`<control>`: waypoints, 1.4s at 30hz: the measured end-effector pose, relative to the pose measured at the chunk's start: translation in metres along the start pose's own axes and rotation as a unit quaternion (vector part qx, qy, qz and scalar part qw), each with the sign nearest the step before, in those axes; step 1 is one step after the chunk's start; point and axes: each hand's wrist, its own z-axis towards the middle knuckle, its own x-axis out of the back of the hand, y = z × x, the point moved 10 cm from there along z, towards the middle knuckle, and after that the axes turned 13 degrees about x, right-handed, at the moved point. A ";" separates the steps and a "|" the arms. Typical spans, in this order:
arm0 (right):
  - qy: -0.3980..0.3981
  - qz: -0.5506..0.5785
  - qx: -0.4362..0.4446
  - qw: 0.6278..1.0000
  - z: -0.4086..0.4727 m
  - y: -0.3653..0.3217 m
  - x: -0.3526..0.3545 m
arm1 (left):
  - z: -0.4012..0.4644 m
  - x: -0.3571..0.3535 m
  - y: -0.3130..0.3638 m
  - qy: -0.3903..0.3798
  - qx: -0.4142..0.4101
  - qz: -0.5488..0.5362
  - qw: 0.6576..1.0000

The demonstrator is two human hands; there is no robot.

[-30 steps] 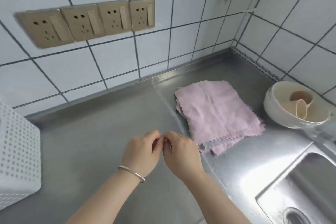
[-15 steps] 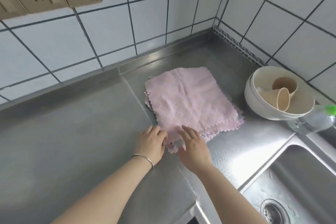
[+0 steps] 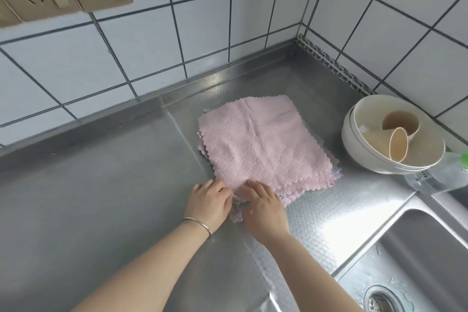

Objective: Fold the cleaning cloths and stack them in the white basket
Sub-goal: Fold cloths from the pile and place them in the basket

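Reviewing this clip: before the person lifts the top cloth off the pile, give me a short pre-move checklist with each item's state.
1. Both hands at the pile's near corner: ok, left hand and right hand are on the pink cloths.
2. Only one cloth pinched: cannot tell, the fingers hide the edges.
3. Counter left of the pile free for folding: ok.
4. White basket within reach: cannot tell, out of view.
5. Bowl with cups apart from the pile: ok.

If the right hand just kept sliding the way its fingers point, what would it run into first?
The right hand points up-left toward the wall, and its fingertips already touch the near corner of the pink cloth pile. So it would probably meet more of that pile first, bunching it toward the tiled wall.
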 end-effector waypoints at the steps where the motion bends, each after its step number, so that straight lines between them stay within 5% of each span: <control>1: 0.008 -0.007 0.002 1.000 0.001 0.000 0.001 | 0.000 0.001 -0.001 -0.002 0.003 -0.007 1.000; 4: 0.016 -0.016 -0.002 1.000 0.005 0.000 0.003 | 0.001 0.007 -0.002 0.000 -0.005 -0.060 0.998; 9: 0.139 -0.041 0.031 0.989 0.007 -0.007 0.046 | 0.003 0.045 -0.001 0.020 -0.025 -0.185 0.982; 16: 0.241 -0.104 0.058 0.963 -0.008 0.000 0.107 | -0.003 0.127 -0.062 0.089 0.089 -0.278 0.952; 22: 0.273 0.001 0.025 0.962 -0.008 -0.023 0.141 | -0.033 0.196 -0.105 0.133 0.108 -0.336 0.926; 26: 0.209 0.096 0.026 0.973 0.002 -0.066 0.158 | -0.076 0.248 -0.146 0.187 0.131 -0.350 0.908; 32: 0.010 0.136 0.082 0.987 0.026 -0.157 0.155 | -0.142 0.295 -0.224 0.220 0.207 -0.317 0.899; 36: -0.092 0.058 0.124 0.986 0.043 -0.220 0.135 | -0.170 0.303 -0.289 0.209 0.270 -0.292 0.893; 39: -0.118 0.087 0.119 0.982 0.060 -0.246 0.105 | -0.173 0.297 -0.328 0.183 0.319 -0.260 0.893; 42: -0.059 0.102 0.101 0.988 0.081 -0.263 0.100 | -0.176 0.304 -0.352 0.184 0.345 -0.245 0.887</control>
